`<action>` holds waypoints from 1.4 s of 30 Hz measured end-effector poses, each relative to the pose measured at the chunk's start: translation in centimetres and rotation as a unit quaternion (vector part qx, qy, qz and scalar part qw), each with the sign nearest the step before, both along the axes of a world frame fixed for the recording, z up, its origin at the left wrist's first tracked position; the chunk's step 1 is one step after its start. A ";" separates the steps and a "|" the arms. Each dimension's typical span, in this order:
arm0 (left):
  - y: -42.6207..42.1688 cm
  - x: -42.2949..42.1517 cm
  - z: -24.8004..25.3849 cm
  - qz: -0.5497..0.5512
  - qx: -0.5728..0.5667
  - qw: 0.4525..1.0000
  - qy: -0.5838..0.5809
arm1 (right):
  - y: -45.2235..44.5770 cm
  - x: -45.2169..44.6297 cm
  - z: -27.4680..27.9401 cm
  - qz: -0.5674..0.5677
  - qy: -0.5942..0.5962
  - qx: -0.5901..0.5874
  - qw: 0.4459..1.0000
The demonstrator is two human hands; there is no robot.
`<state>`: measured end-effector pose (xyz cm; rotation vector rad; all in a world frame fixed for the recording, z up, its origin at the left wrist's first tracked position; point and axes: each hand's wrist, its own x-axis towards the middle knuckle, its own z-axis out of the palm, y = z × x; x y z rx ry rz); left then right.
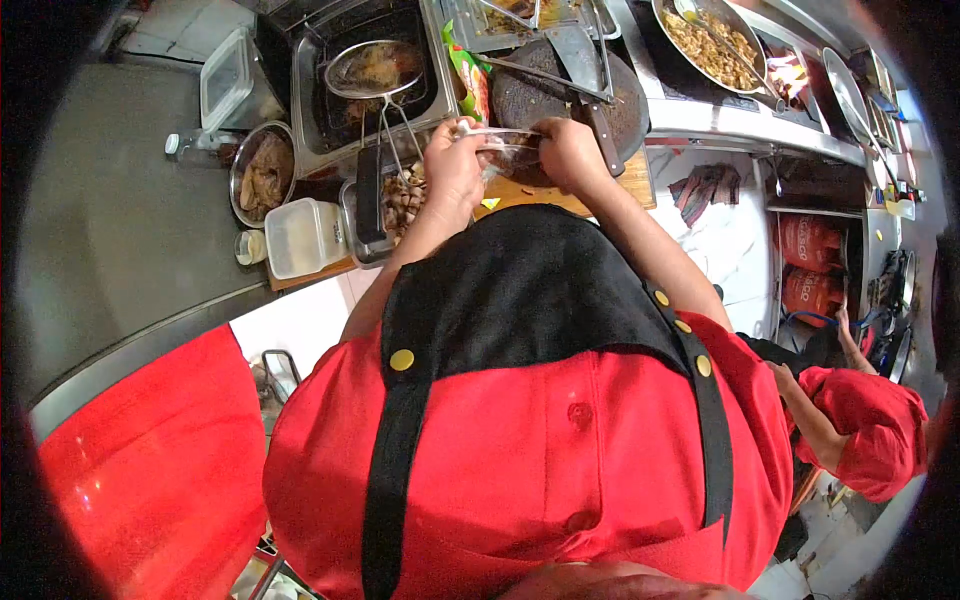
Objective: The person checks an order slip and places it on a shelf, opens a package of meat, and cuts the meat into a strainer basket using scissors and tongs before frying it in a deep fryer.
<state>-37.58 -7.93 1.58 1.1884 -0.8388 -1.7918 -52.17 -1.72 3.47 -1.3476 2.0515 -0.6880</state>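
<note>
My left hand (455, 168) pinches one side of a clear plastic bag (512, 152), and my right hand (572, 155) grips its other side. The bag's rim stretches between my fingers; what is inside I cannot make out. Beneath my hands is a wooden board (632, 187) with a dark round slab (525, 95) on it. A brown-handled knife (603, 138) lies just beyond my right hand, near a wide metal blade (575, 58). A green and red packet (470, 85) stands past my left hand. By my left forearm, a metal container holds brown cubed pieces (403, 205).
A wire strainer (375, 70) rests over a dark greasy basin. Left are a bowl of meat (265, 172), a plastic tub (305, 240) and a bottle (195, 148). A frying pan (712, 45) of food sits near a flame (788, 75). A co-worker in red (865, 425) is at right.
</note>
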 end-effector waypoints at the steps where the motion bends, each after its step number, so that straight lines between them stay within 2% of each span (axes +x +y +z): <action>1: -0.2 0.2 -0.6 0.004 0.051 0.997 0.056 | -0.1 -0.1 -0.2 -0.007 -0.016 0.009 1.000; 2: -0.5 0.3 -1.2 0.007 0.102 0.988 0.112 | 0.0 -0.1 -0.1 -0.007 -0.016 0.009 1.000; 6: -0.8 0.3 -2.1 0.022 0.129 0.970 0.205 | 0.3 -0.3 -1.0 -0.050 -0.076 -0.008 0.996; 8: -0.7 0.0 -1.6 0.020 0.109 0.985 0.129 | 0.3 -0.4 -1.2 -0.057 -0.089 -0.010 0.994; 9: -0.6 0.0 -1.6 0.022 0.109 0.985 0.130 | 0.3 -0.4 -1.1 -0.048 -0.095 -0.003 0.994; 11: -0.6 -0.1 -1.7 -0.029 0.040 0.998 0.037 | 0.2 -0.5 -0.7 -0.039 -0.102 0.003 0.994; 14: -0.4 -0.1 -1.5 -0.049 0.025 0.998 0.018 | 0.0 -0.7 -1.8 -0.053 -0.158 0.040 0.985; 16: -0.3 0.0 -1.3 -0.056 0.021 0.998 -0.004 | -0.5 -1.3 -5.8 -0.094 -0.328 0.015 0.940; 17: -0.3 0.1 -1.2 -0.063 0.018 0.997 -0.027 | -0.3 -1.0 -4.9 -0.095 -0.328 0.015 0.940; 19: -0.5 0.3 -2.7 -0.089 0.006 0.995 -0.049 | 0.2 -0.2 -1.8 -0.129 -0.422 0.059 0.895; 21: -0.4 0.6 -3.6 -0.114 -0.007 0.991 -0.072 | 0.1 0.0 -2.4 -0.126 -0.438 0.043 0.889; 23: -0.5 0.8 -4.3 -0.188 -0.021 0.977 -0.101 | -0.3 -0.2 -4.8 -0.124 -0.453 0.026 0.883; 25: -0.5 1.0 -4.9 -0.196 -0.021 0.975 -0.099 | -0.9 -0.8 -8.9 -0.073 -0.396 -0.020 0.915; 26: -0.5 1.0 -5.2 -0.204 -0.019 0.974 -0.097 | -0.8 -0.6 -8.1 -0.073 -0.397 -0.020 0.915; 28: -0.5 1.2 -6.1 -0.194 -0.009 0.976 -0.095 | -0.5 0.0 -5.3 -0.140 -0.523 0.054 0.839; 29: -0.6 1.3 -6.6 -0.183 0.001 0.979 -0.091 | -0.4 0.0 -4.8 -0.140 -0.523 0.054 0.839; 31: -0.9 1.4 -7.6 -0.177 0.006 0.981 -0.077 | -0.2 -0.1 -4.4 -0.132 -0.581 0.076 0.800; 35: -0.5 1.3 -8.6 -0.160 -0.001 0.986 -0.051 | -0.6 0.0 -8.9 -0.078 -0.530 0.084 0.840; 36: -0.3 1.1 -9.0 -0.159 -0.001 0.986 -0.052 | -0.4 0.4 -11.2 0.006 -0.423 0.023 0.906; 37: -0.1 0.8 -9.6 -0.156 -0.001 0.985 -0.080 | -0.2 0.6 -12.5 0.090 -0.307 -0.039 0.947; 38: 0.3 0.6 -10.1 -0.152 -0.002 0.982 -0.109 | -0.3 0.4 -11.8 0.152 -0.119 0.016 0.981; 40: 0.7 1.0 -11.4 -0.141 -0.031 0.979 -0.147 | -0.1 1.2 -9.1 0.210 -0.081 0.042 0.973; 41: 0.5 1.3 -12.9 -0.138 -0.018 0.984 -0.112 | -0.1 1.3 -9.6 0.211 -0.083 0.043 0.973; 42: 0.4 1.3 -13.0 -0.135 -0.007 0.988 -0.077 | -0.2 1.3 -10.6 0.224 -0.053 -0.006 0.973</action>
